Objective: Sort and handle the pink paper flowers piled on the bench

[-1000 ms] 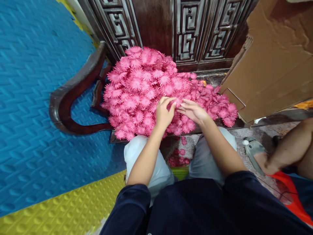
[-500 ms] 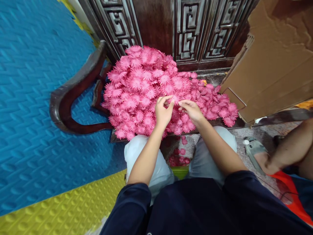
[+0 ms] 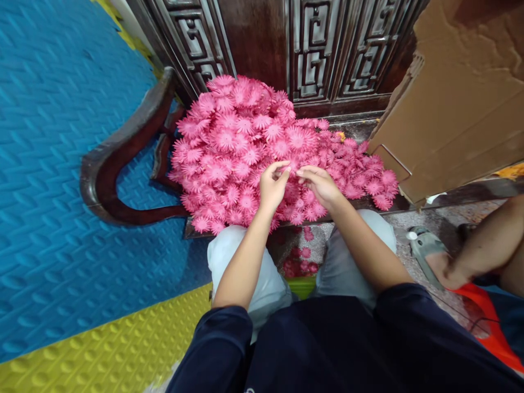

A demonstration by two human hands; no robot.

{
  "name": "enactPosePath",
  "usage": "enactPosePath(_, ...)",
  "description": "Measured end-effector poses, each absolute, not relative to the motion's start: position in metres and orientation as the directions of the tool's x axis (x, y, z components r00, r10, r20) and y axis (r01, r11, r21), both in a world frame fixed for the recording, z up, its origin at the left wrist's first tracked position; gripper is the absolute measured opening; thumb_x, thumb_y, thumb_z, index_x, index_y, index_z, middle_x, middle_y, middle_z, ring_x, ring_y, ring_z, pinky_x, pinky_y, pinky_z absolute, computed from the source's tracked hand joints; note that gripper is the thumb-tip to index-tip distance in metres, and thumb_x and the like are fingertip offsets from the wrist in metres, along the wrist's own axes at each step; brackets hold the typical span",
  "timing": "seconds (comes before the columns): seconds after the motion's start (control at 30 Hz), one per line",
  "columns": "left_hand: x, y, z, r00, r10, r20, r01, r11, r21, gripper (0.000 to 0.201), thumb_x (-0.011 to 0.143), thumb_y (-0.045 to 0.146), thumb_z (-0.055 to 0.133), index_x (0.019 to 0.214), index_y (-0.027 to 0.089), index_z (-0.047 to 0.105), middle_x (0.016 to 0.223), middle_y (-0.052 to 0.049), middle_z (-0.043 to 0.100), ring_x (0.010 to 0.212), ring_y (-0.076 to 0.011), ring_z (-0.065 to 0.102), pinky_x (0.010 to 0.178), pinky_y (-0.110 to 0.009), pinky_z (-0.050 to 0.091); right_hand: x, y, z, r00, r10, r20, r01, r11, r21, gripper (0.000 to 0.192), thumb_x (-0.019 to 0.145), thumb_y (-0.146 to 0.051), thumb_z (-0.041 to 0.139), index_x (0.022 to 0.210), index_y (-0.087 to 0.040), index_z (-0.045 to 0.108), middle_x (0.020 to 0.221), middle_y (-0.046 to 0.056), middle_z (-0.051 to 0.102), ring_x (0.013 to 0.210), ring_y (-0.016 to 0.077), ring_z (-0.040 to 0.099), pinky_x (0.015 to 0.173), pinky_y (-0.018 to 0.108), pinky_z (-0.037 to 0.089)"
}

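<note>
"Pink flowers (image 3: 229, 143), heaped in the middle of the frame: is that what we have before us?"

"Yes, we see a tall mound of them just left of centre, dropping to a lower spread toward the right. They lie on a dark wooden counter (image 3: 362, 130), with one small orange bloom (image 3: 341, 136) near the back."

"And the hands?"

"We find them near the centre of the frame, a small gap between the two. The left hand (image 3: 273, 184) is curled, thumb and forefinger close to each other beside a single flower (image 3: 293, 165). The right hand (image 3: 322, 187) faces it from the other side, fingers bent, fingertips close to the same flower."

"Can we say whether either grips it?"

"We cannot tell; its petals blend into the pink behind."

"What else do we notice?"

"Left of the heap we have a curved wooden armrest (image 3: 98, 180), and a blue mat (image 3: 61, 109) fills the upper left. A yellow mat (image 3: 106, 344) is at the lower left. We see carved panels (image 3: 313, 49) behind the flowers and brown cardboard (image 3: 458, 109) at the upper right. Toward the lower right, we make out another person's leg (image 3: 487, 240) and sandal (image 3: 424, 246)."
</note>
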State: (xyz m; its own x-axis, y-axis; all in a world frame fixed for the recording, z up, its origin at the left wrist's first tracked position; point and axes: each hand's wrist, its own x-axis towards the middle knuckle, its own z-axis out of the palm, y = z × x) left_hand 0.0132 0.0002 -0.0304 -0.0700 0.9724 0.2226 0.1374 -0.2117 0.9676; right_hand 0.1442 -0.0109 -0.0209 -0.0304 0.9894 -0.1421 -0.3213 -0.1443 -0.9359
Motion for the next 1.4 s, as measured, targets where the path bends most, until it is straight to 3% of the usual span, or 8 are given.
enactPosePath(0.17,0.013,-0.002,-0.032,-0.008,0.957,0.291,0.242,-0.281,0.929,0.016,0.082,0.019,0.056,0.093,0.020,0.068,0.101,-0.005,0.067,0.098,-0.0154,0.061,0.091,-0.030,0.047,0.146,-0.012,-0.023,-0.083,0.980,-0.180,-0.367,-0.198,-0.909,0.016,0.056,-0.027,0.072,0.068,-0.019,0.066,0.062,-0.006,0.060,0.059,0.0066,0.049,0.060,0.022,0.037)
enactPosePath(0.3,0.013,-0.005,-0.031,-0.119,0.914,0.387,0.404,-0.312,0.860,0.012,0.078,0.023,0.065,0.088,0.021,0.071,0.103,-0.006,0.060,0.106,-0.0172,0.056,0.099,-0.033,0.042,0.146,-0.012,-0.025,-0.096,0.973,-0.209,-0.431,-0.230,-0.873,0.016,0.058,-0.026,0.072,0.070,-0.019,0.065,0.064,-0.006,0.061,0.059,0.0058,0.052,0.060,0.020,0.038)
enactPosePath(0.6,0.008,0.001,-0.031,-0.030,0.910,0.412,0.297,-0.386,0.874,0.012,0.073,0.030,0.071,0.083,0.023,0.074,0.100,-0.003,0.063,0.101,-0.0160,0.059,0.098,-0.033,0.044,0.147,-0.010,-0.024,-0.140,0.969,-0.204,-0.575,-0.247,-0.780,0.014,0.060,-0.024,0.071,0.068,-0.021,0.059,0.072,-0.007,0.068,0.075,0.0103,0.064,0.078,0.025,0.046)
enactPosePath(0.87,0.009,-0.007,-0.025,-0.032,0.856,0.516,0.523,-0.425,0.739,0.006,0.071,0.030,0.074,0.073,0.024,0.074,0.100,-0.003,0.065,0.097,-0.0197,0.054,0.092,-0.037,0.042,0.147,-0.009,-0.029,-0.109,0.976,-0.191,-0.506,-0.220,-0.834,0.014,0.059,-0.027,0.073,0.069,-0.020,0.065,0.070,-0.004,0.069,0.070,0.0090,0.064,0.072,0.022,0.046)
enactPosePath(1.1,0.006,0.002,-0.029,-0.015,0.936,0.353,0.194,-0.343,0.919,0.005,0.073,0.017,0.067,0.069,0.019,0.070,0.088,-0.002,0.062,0.091,-0.0150,0.059,0.090,-0.031,0.044,0.147,-0.009,-0.029,-0.094,0.969,-0.229,-0.488,-0.245,-0.838,0.016,0.060,-0.028,0.073,0.070,-0.020,0.063,0.066,-0.005,0.068,0.064,0.0079,0.063,0.066,0.021,0.045)
enactPosePath(1.2,0.006,0.004,-0.030,0.006,0.959,0.282,0.151,-0.280,0.948,0.010,0.075,0.012,0.062,0.068,0.018,0.066,0.084,-0.003,0.061,0.086,-0.0144,0.059,0.086,-0.029,0.044,0.146,-0.009,-0.027,-0.096,0.968,-0.233,-0.489,-0.249,-0.836,0.023,0.057,-0.032,0.076,0.071,-0.021,0.062,0.067,-0.005,0.068,0.063,0.0082,0.063,0.066,0.021,0.045)
enactPosePath(1.3,0.008,0.001,-0.030,0.012,0.947,0.321,0.267,-0.312,0.912,0.011,0.078,0.013,0.058,0.069,0.018,0.062,0.082,-0.003,0.059,0.086,-0.0154,0.057,0.084,-0.030,0.043,0.143,-0.011,-0.027,-0.078,0.971,-0.225,-0.410,-0.237,-0.881,0.029,0.055,-0.037,0.078,0.073,-0.021,0.062,0.068,-0.006,0.067,0.063,0.0081,0.062,0.064,0.021,0.045)
enactPosePath(1.4,0.012,-0.003,-0.032,0.047,0.922,0.385,0.423,-0.368,0.828,0.011,0.079,0.013,0.055,0.070,0.019,0.056,0.082,-0.003,0.057,0.087,-0.0178,0.054,0.084,-0.032,0.041,0.139,-0.012,-0.029,-0.005,0.991,-0.131,-0.299,-0.126,-0.946,0.032,0.051,-0.041,0.080,0.066,-0.019,0.061,0.063,-0.005,0.063,0.062,0.0075,0.059,0.065,0.022,0.044)
